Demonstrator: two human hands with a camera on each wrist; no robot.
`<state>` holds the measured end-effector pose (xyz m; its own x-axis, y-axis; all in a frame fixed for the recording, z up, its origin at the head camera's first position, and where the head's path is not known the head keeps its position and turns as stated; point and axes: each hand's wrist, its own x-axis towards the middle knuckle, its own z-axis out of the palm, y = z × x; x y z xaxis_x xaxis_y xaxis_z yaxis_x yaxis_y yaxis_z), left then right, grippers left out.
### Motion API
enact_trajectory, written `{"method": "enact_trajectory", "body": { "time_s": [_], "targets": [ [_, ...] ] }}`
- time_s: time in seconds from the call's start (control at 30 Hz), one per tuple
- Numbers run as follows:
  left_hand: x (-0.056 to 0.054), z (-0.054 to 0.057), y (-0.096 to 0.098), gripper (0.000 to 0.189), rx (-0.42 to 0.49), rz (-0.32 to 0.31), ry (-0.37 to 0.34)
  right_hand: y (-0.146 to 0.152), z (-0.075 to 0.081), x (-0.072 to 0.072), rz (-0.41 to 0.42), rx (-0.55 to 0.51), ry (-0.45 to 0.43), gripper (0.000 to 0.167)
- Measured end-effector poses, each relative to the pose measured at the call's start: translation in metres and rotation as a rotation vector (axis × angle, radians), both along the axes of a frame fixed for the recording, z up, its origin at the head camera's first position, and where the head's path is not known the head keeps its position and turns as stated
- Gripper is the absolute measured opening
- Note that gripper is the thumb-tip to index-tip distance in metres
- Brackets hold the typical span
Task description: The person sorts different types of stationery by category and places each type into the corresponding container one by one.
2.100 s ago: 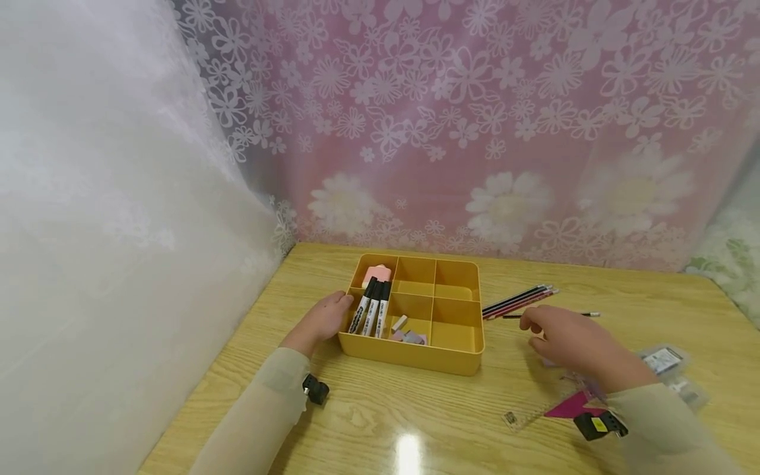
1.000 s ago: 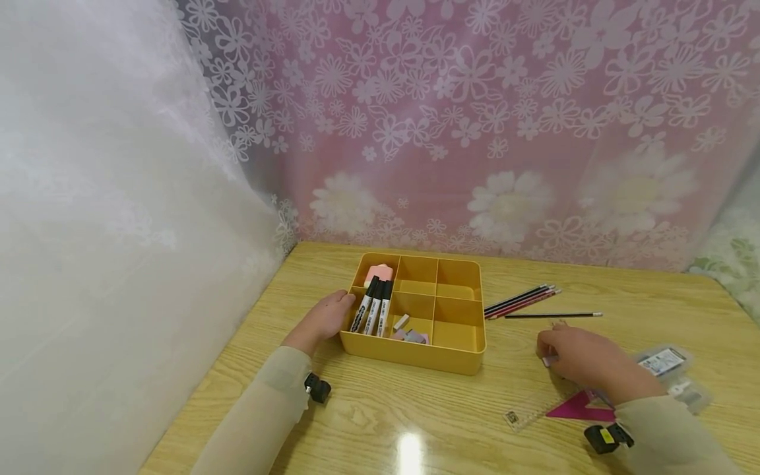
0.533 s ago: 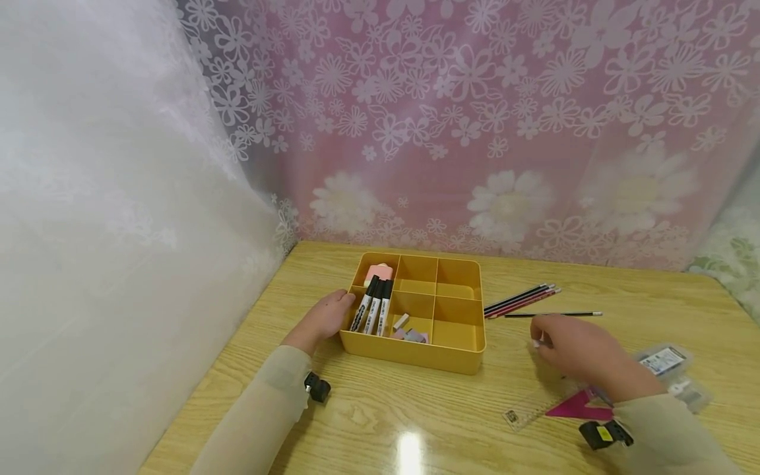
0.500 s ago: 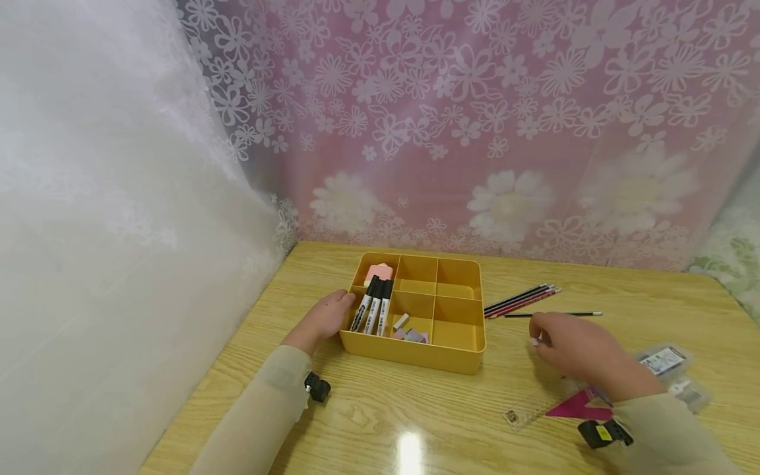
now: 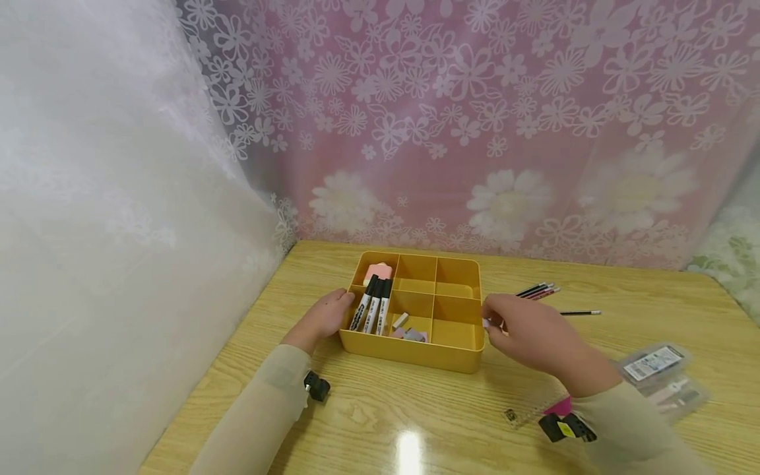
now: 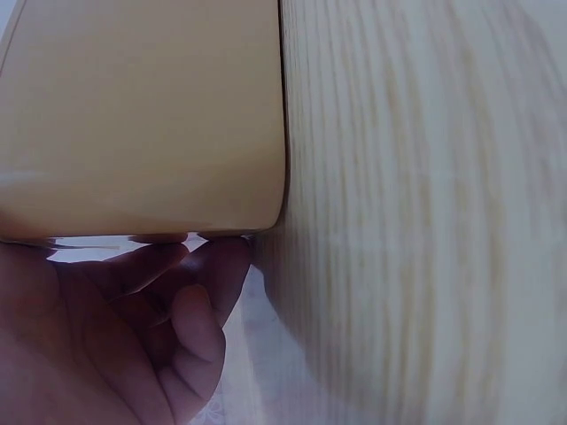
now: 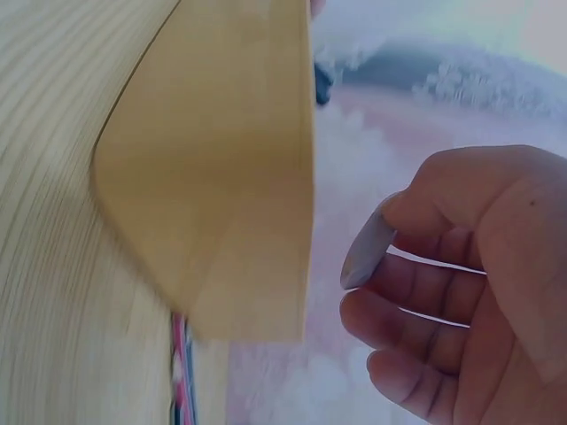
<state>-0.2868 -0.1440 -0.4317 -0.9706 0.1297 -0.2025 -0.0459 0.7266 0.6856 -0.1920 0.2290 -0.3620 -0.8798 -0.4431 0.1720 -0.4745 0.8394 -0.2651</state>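
A yellow divided organizer box [image 5: 410, 358] sits on the wooden table, its side wall filling much of the left wrist view. My left hand [image 5: 323, 316] rests against the box's left wall, with bent fingers touching it in the left wrist view. Between thumb and index finger, my right hand [image 5: 537, 333] pinches a small greyish-lilac eraser [image 7: 366, 252], just outside the box's right wall. Three black-capped markers [image 5: 373, 307] lean in the front left compartment. The front middle one holds a white eraser [image 5: 400, 321] and several pink and lilac pieces [image 5: 414, 336].
A pink item [image 5: 378, 271] lies in the back left compartment. Several pencils [image 5: 537, 290] lie behind the right hand, with a single black pencil [image 5: 582, 313] nearby. A clear ruler [image 5: 522, 414], partly under the right forearm, and clear plastic cases [image 5: 653, 363] are at the right.
My right hand picked up the eraser from the table and has moved left with it to the box's right edge. The left hand has stayed at the box.
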Motion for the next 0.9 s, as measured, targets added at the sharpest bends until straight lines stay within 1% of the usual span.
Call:
{"method": "enact_trajectory", "body": {
  "time_s": [0.17, 0.37, 0.53, 0.63, 0.77, 0.9],
  "targets": [
    [0.000, 0.001, 0.000, 0.064, -0.003, 0.002, 0.002, -0.031, 0.008, 0.000, 0.066, -0.022, 0.011, 0.007],
    [0.000, 0.001, 0.000, 0.064, -0.008, 0.000, 0.002, -0.064, 0.009, -0.006, 0.136, -0.003, 0.042, 0.012],
    [0.000, -0.001, 0.001, 0.063, 0.005, 0.008, 0.001, -0.083, 0.004, -0.011, 0.150, 0.010, 0.071, 0.013],
    [0.000, -0.001, 0.001, 0.063, 0.010, 0.006, 0.007, -0.092, 0.000, -0.014, 0.158, -0.001, 0.083, 0.014],
    [0.000, -0.001, 0.001, 0.062, 0.013, 0.007, 0.007, -0.099, -0.005, -0.016, 0.161, -0.003, 0.088, 0.014],
    [-0.001, -0.001, 0.001, 0.063, 0.014, 0.008, 0.005, -0.102, -0.008, -0.018, 0.145, 0.029, 0.081, 0.013]
  ]
}}
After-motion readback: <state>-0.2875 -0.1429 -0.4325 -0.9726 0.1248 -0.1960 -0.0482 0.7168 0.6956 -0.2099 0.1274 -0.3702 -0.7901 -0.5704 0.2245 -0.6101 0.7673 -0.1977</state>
